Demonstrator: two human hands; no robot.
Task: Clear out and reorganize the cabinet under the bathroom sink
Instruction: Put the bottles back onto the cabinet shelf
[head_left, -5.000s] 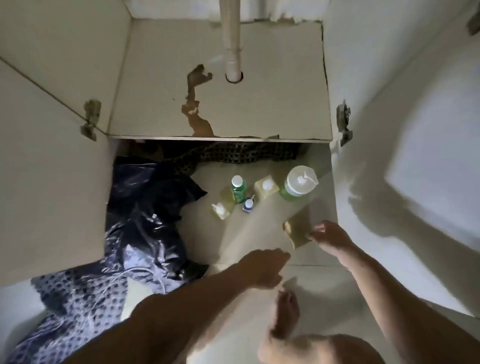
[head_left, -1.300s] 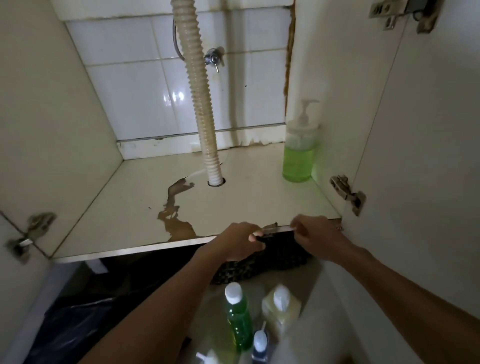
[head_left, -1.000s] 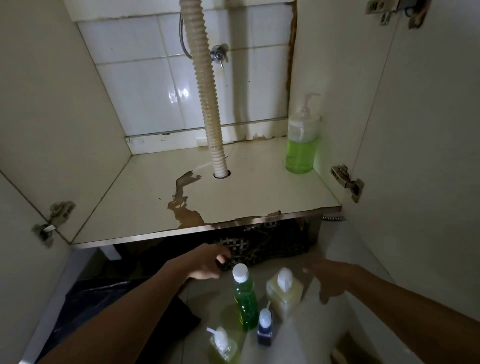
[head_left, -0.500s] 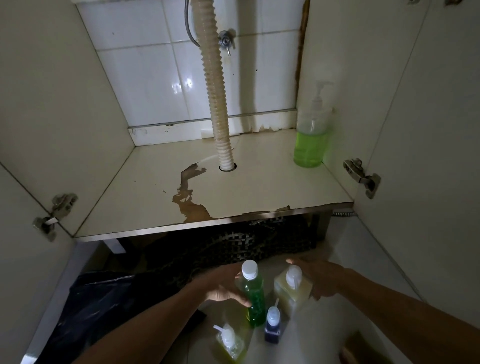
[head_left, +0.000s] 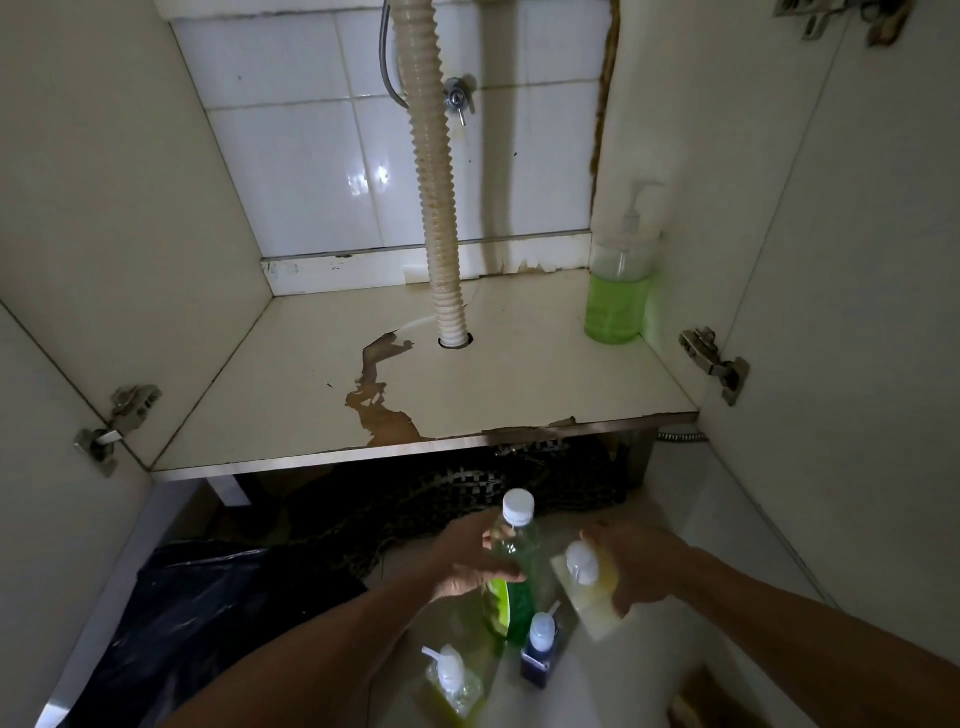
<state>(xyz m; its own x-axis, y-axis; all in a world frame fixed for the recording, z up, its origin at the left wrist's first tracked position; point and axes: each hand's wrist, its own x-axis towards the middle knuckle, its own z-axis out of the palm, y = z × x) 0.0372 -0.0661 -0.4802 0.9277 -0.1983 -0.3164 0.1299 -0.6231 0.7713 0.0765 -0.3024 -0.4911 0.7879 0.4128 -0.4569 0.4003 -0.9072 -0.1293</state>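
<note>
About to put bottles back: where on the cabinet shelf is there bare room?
The cream cabinet floor lies bare left of the ribbed drain hose, and between it and the green pump soap bottle in the right rear corner. The tiled floor in front is crowded with small bottles.

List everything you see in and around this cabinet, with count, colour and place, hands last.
pump bottle: 1, clear with green liquid, back right of cabinet floor
hose: 1, beige, down through cabinet floor
valve: 1, metal, tiled back wall
hinges: 2 lower ones, metal, one each side
green bottle: 1, white cap, on the tiles in front
yellow bottle: 1, pale yellow, right of green bottle
blue bottle: 1, dark blue, nearest middle
small pump bottle: 1, yellowish, bottom
bag: 1, black, lower left
left hand: grips green bottle
right hand: grips yellow bottle
</note>
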